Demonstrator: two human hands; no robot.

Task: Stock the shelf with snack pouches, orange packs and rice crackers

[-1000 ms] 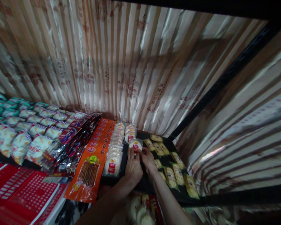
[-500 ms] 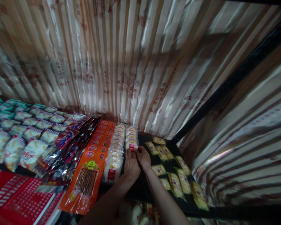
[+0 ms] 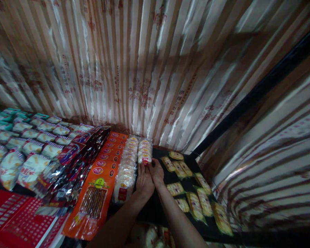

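Pushing packet row [image 3: 144,152] farther back, both hands [image 3: 150,175]

2 hands [image 3: 144,181], 2 cake rows [image 3: 127,165], 10 yellow packets [image 3: 195,206].

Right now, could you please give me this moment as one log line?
left hand: at short cake-packet row | right hand: same row's near end | grip: unclear | nearby: yellow packets

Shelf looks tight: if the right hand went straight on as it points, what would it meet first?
Probably the short row of white packets; the right hand seems to touch its near end, though depth is unclear.
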